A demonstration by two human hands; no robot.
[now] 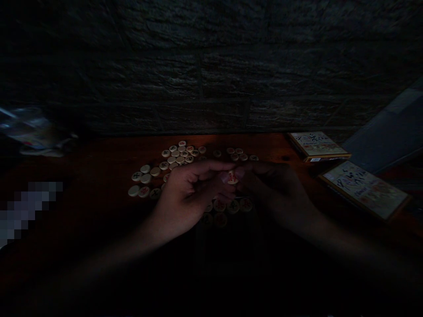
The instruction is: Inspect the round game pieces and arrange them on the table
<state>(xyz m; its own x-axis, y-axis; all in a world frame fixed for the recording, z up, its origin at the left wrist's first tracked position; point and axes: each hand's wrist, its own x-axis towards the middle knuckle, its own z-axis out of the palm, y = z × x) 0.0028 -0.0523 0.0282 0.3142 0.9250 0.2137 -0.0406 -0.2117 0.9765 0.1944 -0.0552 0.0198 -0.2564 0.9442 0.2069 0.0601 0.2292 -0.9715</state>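
Between my two hands is a round Chinese chess piece (233, 177) with a red character facing me. The fingers of my left hand (194, 189) are closed, with the thumb on the piece's left edge. My right hand (274, 180) pinches the same piece from its right side, its fingers dim in the shadow. Just below the hands, several more pieces (233, 206) with red or dark characters lie in rows, partly covered by my left hand. Beyond and to the left, a loose spread of pieces (180, 154) lies on the table, some with blank faces up.
Two flat game boxes, the far one (317, 144) and the near one (366, 189), lie at the right of the wooden table (99, 154). A clear plastic-looking item (33, 132) stands at the left. A dark stone wall (198, 75) rises behind; the foreground is very dark.
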